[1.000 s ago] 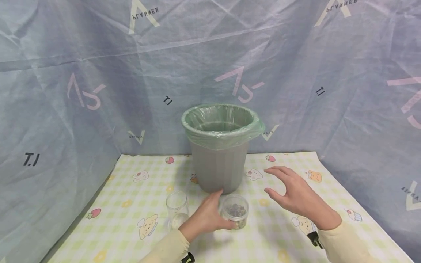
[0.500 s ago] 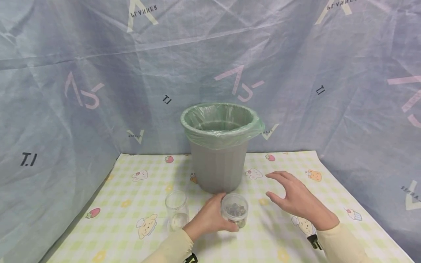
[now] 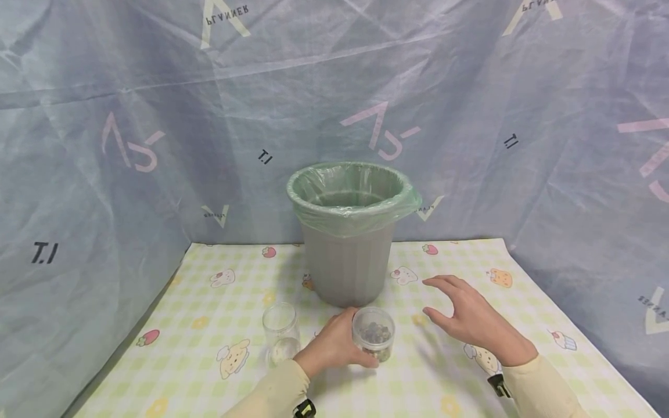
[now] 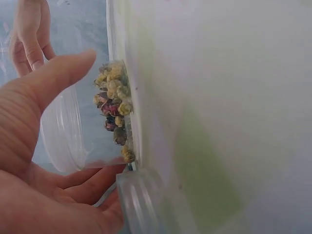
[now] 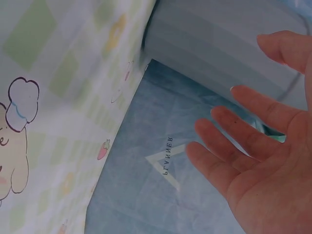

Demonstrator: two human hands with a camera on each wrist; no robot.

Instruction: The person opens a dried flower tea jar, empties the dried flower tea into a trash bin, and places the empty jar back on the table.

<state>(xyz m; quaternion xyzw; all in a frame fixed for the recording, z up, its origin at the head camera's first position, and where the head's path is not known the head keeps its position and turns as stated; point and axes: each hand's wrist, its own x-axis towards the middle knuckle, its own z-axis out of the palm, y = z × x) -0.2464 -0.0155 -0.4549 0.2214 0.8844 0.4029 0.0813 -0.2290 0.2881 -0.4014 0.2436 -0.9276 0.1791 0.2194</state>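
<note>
Head view, nearest the lens: two cream sleeves (image 3: 272, 390) with black wrist straps (image 3: 305, 408) lead to a person's bare hands above a green-and-white checked tablecloth (image 3: 183, 371). The left hand (image 3: 337, 343) grips a squat, round, clear jar (image 3: 374, 337), thumb on the near side and fingers round the far side, a span that presumably suits so wide a body and keeps it steady. The jar is upright, its base at or very near the cloth; the left wrist view shows yellow and dark pink dried flower buds (image 4: 114, 97) heaped at its bottom (whether a lid covers the top is unclear). Just left of that wrist stands a tall, clear, round cup (image 3: 280, 325), its spot to one side probably leaving the jar easy to reach.

Right of the jar and well apart from it hovers the right hand (image 3: 467, 310), thumb and fingers spread, holding nothing; the half-cupped pose suggests readiness. Beyond stands a ribbed grey plastic bin (image 3: 347, 264), a translucent green film liner (image 3: 347, 223) folded over its rim, likely so it cannot slip inside. Farthest back hangs a blue-grey lettered fabric curtain (image 3: 235, 104), apparently as a screen.
</note>
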